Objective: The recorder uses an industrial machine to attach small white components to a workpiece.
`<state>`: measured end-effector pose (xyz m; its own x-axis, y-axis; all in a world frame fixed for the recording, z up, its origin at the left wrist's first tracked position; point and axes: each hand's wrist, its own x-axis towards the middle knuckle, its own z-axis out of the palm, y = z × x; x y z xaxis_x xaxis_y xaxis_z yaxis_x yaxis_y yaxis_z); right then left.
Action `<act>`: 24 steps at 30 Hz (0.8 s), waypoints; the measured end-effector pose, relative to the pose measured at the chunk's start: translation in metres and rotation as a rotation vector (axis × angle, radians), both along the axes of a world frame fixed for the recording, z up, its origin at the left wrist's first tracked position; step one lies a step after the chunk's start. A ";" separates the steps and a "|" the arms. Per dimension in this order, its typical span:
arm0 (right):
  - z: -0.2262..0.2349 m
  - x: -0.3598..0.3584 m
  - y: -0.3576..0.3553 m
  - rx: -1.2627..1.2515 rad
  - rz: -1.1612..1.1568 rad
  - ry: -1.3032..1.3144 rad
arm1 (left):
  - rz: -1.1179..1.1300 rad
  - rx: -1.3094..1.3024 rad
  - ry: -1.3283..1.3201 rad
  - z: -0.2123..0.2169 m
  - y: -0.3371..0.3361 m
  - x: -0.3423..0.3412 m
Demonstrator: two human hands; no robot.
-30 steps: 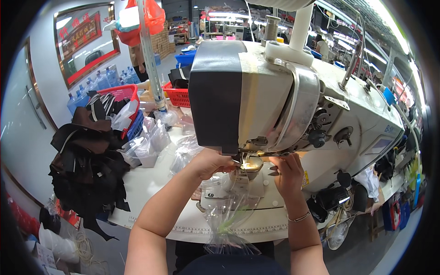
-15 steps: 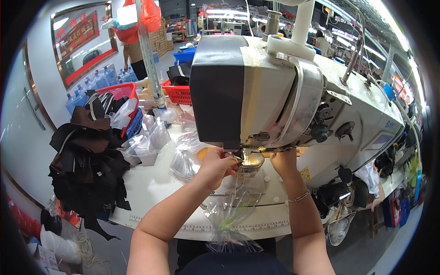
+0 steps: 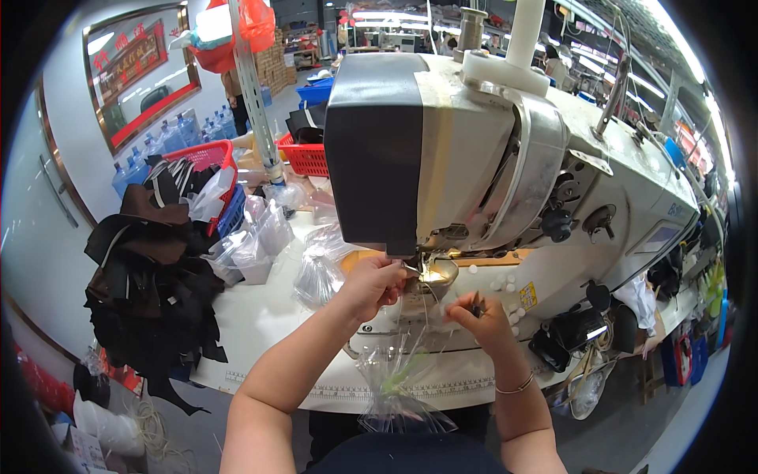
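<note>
In front of me stands a large white sewing machine point(image 3: 466, 150) with a dark end cover, its lamp lighting the needle area. My left hand point(image 3: 373, 288) is pinched close beside the lit metal post point(image 3: 437, 271) under the needle; what its fingertips hold, if anything, I cannot make out. To the right of the post and nearer me, my right hand point(image 3: 483, 320) is closed on a small dark pointed tool point(image 3: 478, 303), its kind unclear. A pale thread seems to run down between the hands. Below them a clear plastic bag point(image 3: 395, 387) hangs over the table's front edge.
A heap of black and brown material pieces point(image 3: 150, 292) hangs at the table's left. Behind it are a red basket point(image 3: 225, 162) and clear plastic bags point(image 3: 253, 245). Several small white discs point(image 3: 512, 286) lie by the machine's base. A metal pole point(image 3: 254, 103) rises at the back left.
My right hand has come back from behind the post, toward me, and the dark pointed tool now shows in it. My left hand stays nearly in place.
</note>
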<state>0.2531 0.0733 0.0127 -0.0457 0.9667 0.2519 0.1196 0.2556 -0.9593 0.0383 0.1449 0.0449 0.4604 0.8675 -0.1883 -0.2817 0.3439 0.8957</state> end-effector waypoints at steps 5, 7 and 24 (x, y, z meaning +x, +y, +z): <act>0.014 0.016 0.001 -0.179 0.075 0.230 | 0.127 0.035 -0.087 0.002 -0.011 0.007; 0.018 0.023 0.011 -0.183 0.083 0.348 | 0.176 0.081 -0.090 0.000 -0.018 0.014; -0.008 0.064 0.137 0.415 -0.041 -0.601 | 0.461 0.291 -0.092 -0.015 -0.039 0.029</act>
<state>0.3174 0.2107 0.0047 -0.2574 0.8012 0.5402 0.6125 0.5677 -0.5501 0.0676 0.1062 0.0294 0.0238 0.9933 0.1127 -0.4263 -0.0919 0.8999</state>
